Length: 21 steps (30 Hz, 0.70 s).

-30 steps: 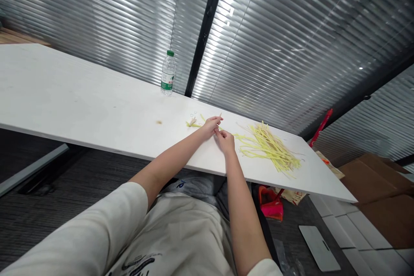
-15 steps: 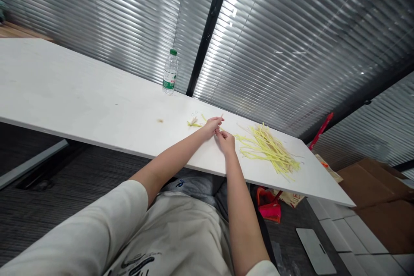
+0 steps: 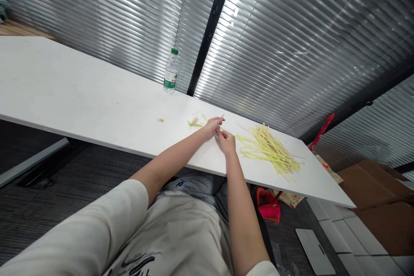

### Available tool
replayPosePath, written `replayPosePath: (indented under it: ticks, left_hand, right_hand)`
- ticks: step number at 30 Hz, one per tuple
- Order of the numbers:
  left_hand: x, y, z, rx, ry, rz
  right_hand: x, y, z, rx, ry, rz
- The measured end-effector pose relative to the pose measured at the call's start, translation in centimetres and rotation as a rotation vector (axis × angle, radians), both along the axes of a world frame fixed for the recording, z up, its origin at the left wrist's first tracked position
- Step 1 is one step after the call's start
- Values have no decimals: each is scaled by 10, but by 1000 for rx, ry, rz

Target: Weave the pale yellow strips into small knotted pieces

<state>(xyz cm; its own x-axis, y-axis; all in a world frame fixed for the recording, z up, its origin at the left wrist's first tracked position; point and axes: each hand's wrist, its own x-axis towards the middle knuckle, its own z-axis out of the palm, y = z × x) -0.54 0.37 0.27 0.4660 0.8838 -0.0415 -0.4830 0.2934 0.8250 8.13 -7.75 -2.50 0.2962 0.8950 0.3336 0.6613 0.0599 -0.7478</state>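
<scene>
My left hand (image 3: 211, 126) and my right hand (image 3: 226, 140) meet over the white table (image 3: 97, 99), fingertips pinched together on a thin yellow strip (image 3: 221, 128) held between them. A pale tip of the strip pokes up past my left fingers. Just left of my left hand lies a small bunch of yellow and tan strips (image 3: 195, 122). To the right of my right hand spreads a loose pile of long yellow strips (image 3: 270, 151).
A plastic water bottle (image 3: 170, 71) with a green cap stands at the table's back edge by the blinds. Tiny rings (image 3: 195, 113) lie near the small bunch. On the floor to the right are a red dustpan (image 3: 268, 205), cardboard boxes (image 3: 381, 198) and white boxes (image 3: 333, 224).
My hands stay together on the strip; only the view has shifted slightly.
</scene>
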Motion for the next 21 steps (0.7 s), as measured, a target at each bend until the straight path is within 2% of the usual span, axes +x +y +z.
replayPosePath:
  ticks: [21]
  left_hand:
    - [0,-3,3,-17,39,23]
  right_hand:
    - [1,0,0,-1,-26,-4]
